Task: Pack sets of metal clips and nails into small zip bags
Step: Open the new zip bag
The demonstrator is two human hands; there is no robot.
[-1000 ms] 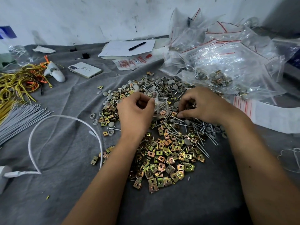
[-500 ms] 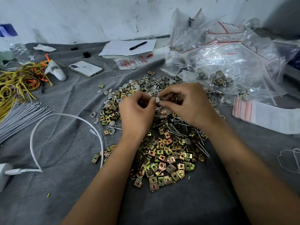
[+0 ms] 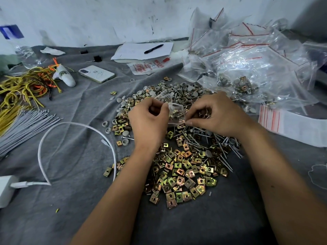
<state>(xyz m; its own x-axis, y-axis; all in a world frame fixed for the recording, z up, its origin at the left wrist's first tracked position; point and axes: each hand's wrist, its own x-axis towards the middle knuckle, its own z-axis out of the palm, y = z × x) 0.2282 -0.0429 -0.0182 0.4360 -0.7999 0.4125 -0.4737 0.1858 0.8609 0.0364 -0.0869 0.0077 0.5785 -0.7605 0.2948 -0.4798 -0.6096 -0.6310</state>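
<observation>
Soft even light, wide-angle edge warping

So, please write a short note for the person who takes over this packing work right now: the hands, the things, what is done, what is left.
Left hand: pinches the left edge of the small zip bag.
Right hand: fingers curled at the bag's right edge, holding it.
Bag: held above the pile, with grey caps and nails inside; whether it is sealed cannot be told.
Loose stock on the grey cloth: metal clips nearest, nails right, grey caps behind.
Done: filled bags piled far right.
Left: finish this bag, add it to the pile, continue with flat empty bags.
</observation>
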